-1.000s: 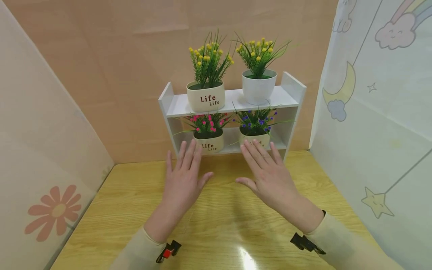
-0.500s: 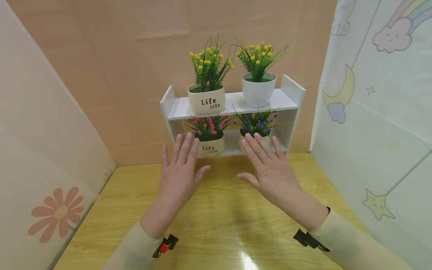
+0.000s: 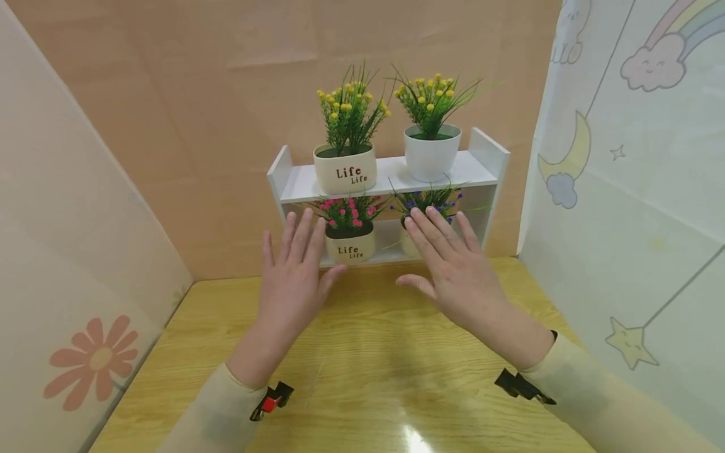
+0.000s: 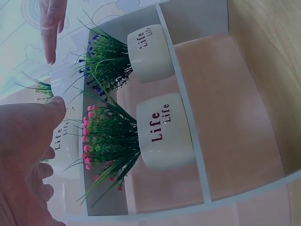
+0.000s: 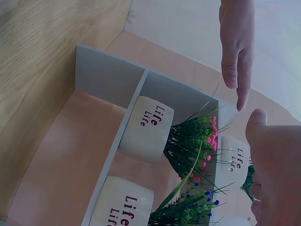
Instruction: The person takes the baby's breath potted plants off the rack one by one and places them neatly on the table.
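Note:
Both hands hover palm down before a white two-tier shelf (image 3: 391,177), fingers straight and holding nothing. My left hand (image 3: 291,277) is nearest the cream pot with pink flowers (image 3: 351,246) on the lower tier. The right hand (image 3: 461,270) partly covers the cream pot with blue-purple flowers (image 3: 409,244) beside it; that pot shows plainly in the left wrist view. On the top tier stand a cream pot with yellow flowers (image 3: 345,171), lettered "Life Life", and a plain white pot with yellow flowers (image 3: 432,156). Neither hand visibly touches a pot.
The shelf stands at the back of a wooden table (image 3: 362,365), in front of an orange-beige backdrop (image 3: 226,126). A pale panel with a flower print (image 3: 73,264) bounds the left, and a panel with moon and star prints (image 3: 634,220) the right.
In the head view both hands have risen slightly up the picture, the left one also shifting left. The right hand now covers more of the blue-purple flowers' pot. The pots keep their places.

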Motion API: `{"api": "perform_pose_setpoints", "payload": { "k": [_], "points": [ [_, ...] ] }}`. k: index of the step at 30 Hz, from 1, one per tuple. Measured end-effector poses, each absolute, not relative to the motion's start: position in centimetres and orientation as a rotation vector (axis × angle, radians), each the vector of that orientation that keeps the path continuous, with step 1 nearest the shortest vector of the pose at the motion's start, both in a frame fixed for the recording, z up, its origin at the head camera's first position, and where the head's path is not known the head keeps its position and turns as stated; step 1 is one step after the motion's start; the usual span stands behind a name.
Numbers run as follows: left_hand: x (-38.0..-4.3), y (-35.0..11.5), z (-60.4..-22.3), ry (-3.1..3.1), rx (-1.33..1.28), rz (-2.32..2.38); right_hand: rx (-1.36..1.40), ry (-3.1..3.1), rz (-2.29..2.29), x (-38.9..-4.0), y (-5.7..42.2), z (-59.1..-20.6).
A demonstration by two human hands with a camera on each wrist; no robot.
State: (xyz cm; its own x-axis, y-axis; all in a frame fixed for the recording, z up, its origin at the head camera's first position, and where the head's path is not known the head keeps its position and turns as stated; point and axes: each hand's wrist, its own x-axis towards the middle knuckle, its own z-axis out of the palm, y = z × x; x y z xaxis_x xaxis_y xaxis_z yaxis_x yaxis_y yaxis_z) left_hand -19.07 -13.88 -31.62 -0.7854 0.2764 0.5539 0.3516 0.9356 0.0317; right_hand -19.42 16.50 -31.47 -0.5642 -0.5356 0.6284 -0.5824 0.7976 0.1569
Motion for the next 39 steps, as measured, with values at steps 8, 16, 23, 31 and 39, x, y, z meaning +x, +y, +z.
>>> {"api": "perform_pose_setpoints", "payload": {
  "k": [8, 16, 23, 31, 39],
  "points": [
    [-19.7, -14.2, -30.5, -2.535, -0.423, -0.148, 0.81, -2.278, 0.092, -20.0, 16.8, -30.4],
    [-21.0, -14.4, -29.4, -2.541, -0.403, -0.136, 0.785, -2.31, 0.101, -20.7, 16.9, -29.2],
    [-21.9, -14.8, -29.1, -2.548, -0.386, -0.158, 0.731, -2.41, 0.116, -21.4, 17.3, -28.0],
    [-23.0, -15.2, -28.7, -2.535, -0.367, -0.18, 0.654, -2.482, 0.159, -22.2, 17.7, -26.6],
    [-23.7, -15.4, -28.5, -2.562, -0.35, -0.189, 0.625, -2.493, 0.162, -23.1, 17.7, -25.6]
  ]
}}
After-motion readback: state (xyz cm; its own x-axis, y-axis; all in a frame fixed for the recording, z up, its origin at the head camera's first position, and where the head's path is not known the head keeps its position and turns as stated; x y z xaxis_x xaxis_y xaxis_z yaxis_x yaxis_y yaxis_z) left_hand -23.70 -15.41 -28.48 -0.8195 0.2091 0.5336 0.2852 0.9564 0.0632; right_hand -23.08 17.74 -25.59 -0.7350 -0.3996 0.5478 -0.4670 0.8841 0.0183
